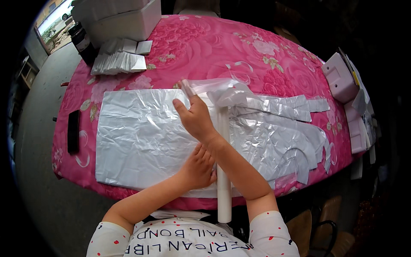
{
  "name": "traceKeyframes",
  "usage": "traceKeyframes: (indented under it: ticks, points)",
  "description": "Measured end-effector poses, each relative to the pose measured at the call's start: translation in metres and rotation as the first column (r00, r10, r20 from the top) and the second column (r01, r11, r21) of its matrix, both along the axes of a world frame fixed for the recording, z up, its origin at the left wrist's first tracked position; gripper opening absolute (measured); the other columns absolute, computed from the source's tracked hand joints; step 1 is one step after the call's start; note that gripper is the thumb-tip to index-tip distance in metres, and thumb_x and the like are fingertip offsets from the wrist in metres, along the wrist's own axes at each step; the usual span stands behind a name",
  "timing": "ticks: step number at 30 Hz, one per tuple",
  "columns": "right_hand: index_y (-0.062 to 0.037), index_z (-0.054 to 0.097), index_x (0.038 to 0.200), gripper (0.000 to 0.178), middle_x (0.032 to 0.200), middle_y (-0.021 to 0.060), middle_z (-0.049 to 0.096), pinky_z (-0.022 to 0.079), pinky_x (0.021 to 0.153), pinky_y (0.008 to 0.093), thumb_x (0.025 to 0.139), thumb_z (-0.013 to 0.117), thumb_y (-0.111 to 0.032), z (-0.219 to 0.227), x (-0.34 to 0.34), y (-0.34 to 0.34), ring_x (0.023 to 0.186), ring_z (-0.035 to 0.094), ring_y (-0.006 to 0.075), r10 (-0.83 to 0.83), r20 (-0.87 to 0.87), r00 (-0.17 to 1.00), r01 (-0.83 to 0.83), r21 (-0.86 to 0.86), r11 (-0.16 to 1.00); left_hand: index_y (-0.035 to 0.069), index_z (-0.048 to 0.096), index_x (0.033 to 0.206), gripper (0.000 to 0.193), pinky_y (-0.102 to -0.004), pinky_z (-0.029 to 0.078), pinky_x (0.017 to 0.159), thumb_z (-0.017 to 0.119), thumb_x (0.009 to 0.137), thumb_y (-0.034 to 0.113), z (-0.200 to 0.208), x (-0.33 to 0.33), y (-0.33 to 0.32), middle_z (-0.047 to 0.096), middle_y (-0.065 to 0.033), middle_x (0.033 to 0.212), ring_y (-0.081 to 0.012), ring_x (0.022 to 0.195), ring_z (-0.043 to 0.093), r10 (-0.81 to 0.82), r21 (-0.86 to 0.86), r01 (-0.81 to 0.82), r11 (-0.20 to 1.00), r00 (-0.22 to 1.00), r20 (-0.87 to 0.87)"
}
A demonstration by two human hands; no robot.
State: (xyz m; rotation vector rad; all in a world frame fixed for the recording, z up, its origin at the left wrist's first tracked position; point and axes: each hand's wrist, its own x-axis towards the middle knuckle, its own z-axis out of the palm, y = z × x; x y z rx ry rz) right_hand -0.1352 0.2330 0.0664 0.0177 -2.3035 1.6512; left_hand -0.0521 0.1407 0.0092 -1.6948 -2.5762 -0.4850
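Note:
A stack of thin, pale plastic aprons or bags (132,137) lies flat and wrinkled across the table, its right end cut into strips and curves. Across it rests a long white roll (224,192), its near end jutting past the front table edge. My left hand (199,168) lies on the plastic with fingers spread, its thumb beside the roll. Crossing above it, my right hand (195,115) has its thumb apart. A loose piece of clear film (229,92) reaches from the right fingers, which it partly covers, to the roll's far end.
Pink flowered cloth (184,43) covers the table. At the far left are white foam boxes (124,21), a dark bottle (81,40) and stacked white packets (115,62). A black phone-like object (73,132) lies at left. Pale foam containers (340,77) line the right edge.

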Motion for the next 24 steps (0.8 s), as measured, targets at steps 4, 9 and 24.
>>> traceKeyframes:
  ticks: [4,9,24]
  points:
    - [0.0113,0.026,0.134,0.066,0.131,0.0311,0.038,0.026,0.105,0.0440,0.086,0.054,-0.025,-0.025,0.007,-0.112,0.127,0.032,0.0424,0.245,0.063,0.967,-0.250,0.379,0.891,-0.014,0.028,0.132,0.069,-0.0472,0.015,0.110,0.042,0.084,0.034,-0.023,-0.001,0.002,0.025,-0.0290,0.141,-0.0403,0.134,0.021,0.052,0.076,-0.043,0.996,0.993,-0.108]
    - [0.0088,0.031,0.132,0.061,0.125,0.0276,0.045,0.032,0.100,0.0444,0.083,0.055,-0.017,-0.036,0.018,-0.170,0.118,0.044,0.0387,0.509,0.088,0.856,-0.471,0.541,0.697,-0.013,0.028,0.133,0.063,-0.0465,0.014,0.111,0.034,0.088,0.031,-0.025,-0.005,0.008,0.024,-0.0275,0.142,-0.0384,0.136,0.019,-0.010,-0.017,0.008,1.000,0.989,-0.146]
    - [0.0010,0.046,0.124,0.057,0.123,0.0210,0.049,0.033,0.102,0.0427,0.070,0.061,-0.009,-0.038,0.015,0.153,0.120,0.040,0.0379,-0.281,-0.219,0.934,0.351,0.698,0.624,-0.008,0.030,0.134,0.067,-0.0439,0.020,0.109,0.056,0.083,0.028,0.018,-0.078,0.009,0.028,-0.0243,0.141,-0.0354,0.134,0.024,0.186,0.250,-0.182,0.951,0.983,0.009]
